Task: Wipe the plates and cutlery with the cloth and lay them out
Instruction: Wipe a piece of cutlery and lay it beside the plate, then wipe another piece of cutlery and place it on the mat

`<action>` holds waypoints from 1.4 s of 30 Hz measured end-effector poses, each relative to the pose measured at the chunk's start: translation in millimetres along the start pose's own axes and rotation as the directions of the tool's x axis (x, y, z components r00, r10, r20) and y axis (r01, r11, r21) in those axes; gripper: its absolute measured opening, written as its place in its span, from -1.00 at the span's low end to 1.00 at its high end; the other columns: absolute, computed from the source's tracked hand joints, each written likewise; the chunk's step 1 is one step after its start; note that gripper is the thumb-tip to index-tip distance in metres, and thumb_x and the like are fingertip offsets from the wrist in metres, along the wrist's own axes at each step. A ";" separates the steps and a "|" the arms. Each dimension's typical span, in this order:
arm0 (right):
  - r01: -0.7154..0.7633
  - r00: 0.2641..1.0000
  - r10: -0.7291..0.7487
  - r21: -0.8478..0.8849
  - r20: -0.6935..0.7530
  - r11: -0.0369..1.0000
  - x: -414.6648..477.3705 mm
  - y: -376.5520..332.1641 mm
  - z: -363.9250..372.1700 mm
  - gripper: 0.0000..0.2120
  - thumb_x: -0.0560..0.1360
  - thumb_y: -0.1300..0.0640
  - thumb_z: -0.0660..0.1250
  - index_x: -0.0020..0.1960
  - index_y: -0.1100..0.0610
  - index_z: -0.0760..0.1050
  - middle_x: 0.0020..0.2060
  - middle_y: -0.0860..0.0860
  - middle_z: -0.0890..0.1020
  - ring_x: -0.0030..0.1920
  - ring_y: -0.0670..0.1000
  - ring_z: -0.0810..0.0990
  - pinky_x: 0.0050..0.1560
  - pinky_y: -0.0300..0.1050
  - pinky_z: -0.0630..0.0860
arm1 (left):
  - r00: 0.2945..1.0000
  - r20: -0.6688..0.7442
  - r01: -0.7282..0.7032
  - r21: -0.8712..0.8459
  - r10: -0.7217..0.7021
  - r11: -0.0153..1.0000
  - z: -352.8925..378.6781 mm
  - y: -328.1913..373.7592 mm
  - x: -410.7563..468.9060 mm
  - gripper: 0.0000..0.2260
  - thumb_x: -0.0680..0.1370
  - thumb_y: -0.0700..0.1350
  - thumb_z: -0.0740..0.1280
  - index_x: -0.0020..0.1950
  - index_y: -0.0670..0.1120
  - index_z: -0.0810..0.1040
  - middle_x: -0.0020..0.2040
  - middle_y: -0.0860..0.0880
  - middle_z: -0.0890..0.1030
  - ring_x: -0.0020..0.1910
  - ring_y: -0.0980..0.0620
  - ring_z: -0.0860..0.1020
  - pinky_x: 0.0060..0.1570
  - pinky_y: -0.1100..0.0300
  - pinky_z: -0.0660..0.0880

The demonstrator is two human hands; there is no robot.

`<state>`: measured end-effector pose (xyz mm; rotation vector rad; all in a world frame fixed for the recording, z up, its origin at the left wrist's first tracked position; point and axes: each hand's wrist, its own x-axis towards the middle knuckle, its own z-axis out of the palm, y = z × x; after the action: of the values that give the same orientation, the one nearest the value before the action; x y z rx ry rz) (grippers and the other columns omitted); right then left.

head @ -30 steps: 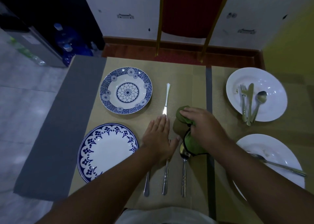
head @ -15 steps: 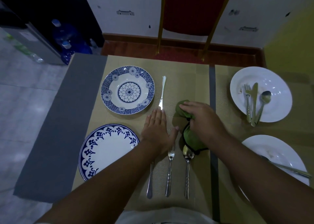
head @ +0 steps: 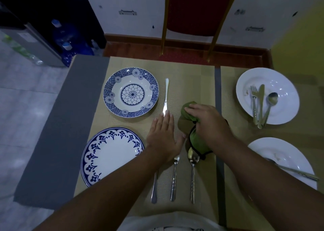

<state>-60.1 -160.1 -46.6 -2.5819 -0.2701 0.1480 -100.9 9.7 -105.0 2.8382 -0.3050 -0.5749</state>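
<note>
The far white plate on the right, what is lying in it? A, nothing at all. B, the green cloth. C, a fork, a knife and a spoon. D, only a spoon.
C: a fork, a knife and a spoon lie side by side in the far white plate, while the right hand holds the green cloth off the plate.

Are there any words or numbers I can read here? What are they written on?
None can be read.
Pale label on the grey appliance: too blurred to read.
Dark marks on the white wall: too small to tell if they are writing.
Blue bottles: no readable label.
Blue plates and green cloth: patterns or plain, no writing.
</note>
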 end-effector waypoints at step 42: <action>-0.483 0.812 0.506 0.150 -0.289 0.862 -287.5 187.2 -131.4 -0.37 0.29 0.48 0.26 0.22 -0.03 0.55 0.25 -0.09 0.52 0.25 0.02 0.47 0.29 -0.06 0.40 | 0.858 0.011 -0.510 0.130 0.513 0.850 42.6 255.8 -30.6 -0.54 0.56 -0.03 0.39 0.45 -0.07 0.47 0.38 -0.07 0.55 0.38 -0.10 0.47 0.44 -0.04 0.30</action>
<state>-288.9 -446.1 -17.8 -2.4970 0.5302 -0.0787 -185.8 -234.0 -65.1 2.6971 -1.0898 -0.4128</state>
